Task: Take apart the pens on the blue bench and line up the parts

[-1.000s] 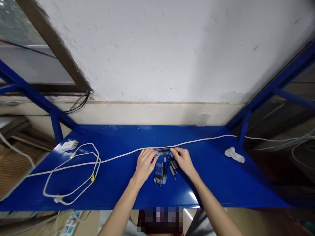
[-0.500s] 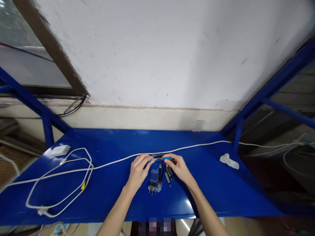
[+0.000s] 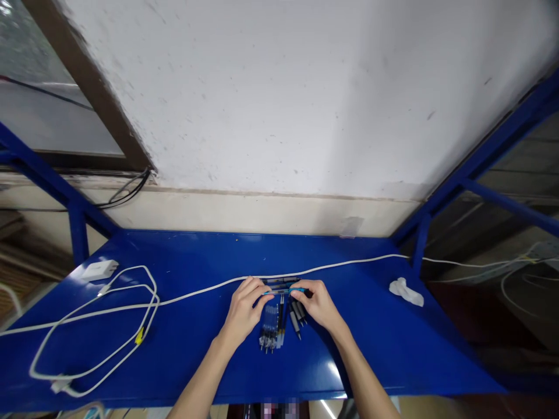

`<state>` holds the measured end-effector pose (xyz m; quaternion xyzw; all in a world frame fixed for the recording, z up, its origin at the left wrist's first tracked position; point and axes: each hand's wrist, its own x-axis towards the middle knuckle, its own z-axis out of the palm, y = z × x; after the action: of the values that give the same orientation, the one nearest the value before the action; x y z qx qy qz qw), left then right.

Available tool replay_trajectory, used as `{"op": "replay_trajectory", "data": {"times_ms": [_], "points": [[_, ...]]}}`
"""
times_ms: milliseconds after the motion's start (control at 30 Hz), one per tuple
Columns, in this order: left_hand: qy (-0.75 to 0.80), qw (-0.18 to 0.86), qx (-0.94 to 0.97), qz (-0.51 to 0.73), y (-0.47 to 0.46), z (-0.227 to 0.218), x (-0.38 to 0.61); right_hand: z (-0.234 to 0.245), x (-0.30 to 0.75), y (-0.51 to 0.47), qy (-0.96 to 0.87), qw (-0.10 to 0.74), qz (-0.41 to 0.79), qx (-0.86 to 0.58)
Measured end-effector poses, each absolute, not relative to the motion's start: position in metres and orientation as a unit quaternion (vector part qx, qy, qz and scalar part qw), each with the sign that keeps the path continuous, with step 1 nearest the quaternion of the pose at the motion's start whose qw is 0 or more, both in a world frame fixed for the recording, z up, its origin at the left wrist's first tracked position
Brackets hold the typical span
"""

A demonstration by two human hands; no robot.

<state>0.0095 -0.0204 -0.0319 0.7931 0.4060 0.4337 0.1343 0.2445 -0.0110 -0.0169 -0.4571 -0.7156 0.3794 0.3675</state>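
Both forearms reach in from the near edge of the blue metal surface [image 3: 196, 337]. The left hand [image 3: 242, 311] and the right hand [image 3: 317, 304] are narrowly closed, and their fingertips pinch opposite ends of a slim blue-trimmed pen [image 3: 283, 291], which lies crosswise just above the surface. Directly below it, between the hands, a bundle of clear-barrelled pens [image 3: 269, 327] lies side by side with the tips toward the person. Just to its right lie several dark pens [image 3: 298, 312], and one with a silver tip [image 3: 295, 325] points toward the near edge. A darker pen [image 3: 275, 280] lies just beyond the held one, close to the fingers; whether either hand touches it is hard to tell.

Farther out, a long white cable [image 3: 332, 269] runs across the surface behind the hands. It leads left into loose loops [image 3: 91, 343] marked with a yellow tag [image 3: 138, 336], near a white charger [image 3: 99, 270]. To the right lies a crumpled white cloth [image 3: 406, 292]. Beyond the back edge rises a scuffed white wall [image 3: 279, 105], with a brown window frame [image 3: 91, 87] at upper left.
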Motion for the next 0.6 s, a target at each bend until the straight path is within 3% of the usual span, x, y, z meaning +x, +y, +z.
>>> {"op": "replay_trajectory", "data": {"times_ms": [133, 233, 600], "points": [[0.409, 0.119, 0.813, 0.397, -0.020, -0.033, 0.012, -0.014, 0.246, -0.013, -0.770, 0.304, 0.253, -0.501], [0.434, 0.111, 0.819, 0.358, -0.018, -0.033, 0.013, -0.012, 0.246, -0.013, -0.799, 0.306, 0.192, -0.481], [0.479, 0.141, 0.797, 0.339, -0.012, -0.035, 0.009, -0.023, 0.246, -0.011, -0.784, 0.322, 0.172, -0.503]]}}
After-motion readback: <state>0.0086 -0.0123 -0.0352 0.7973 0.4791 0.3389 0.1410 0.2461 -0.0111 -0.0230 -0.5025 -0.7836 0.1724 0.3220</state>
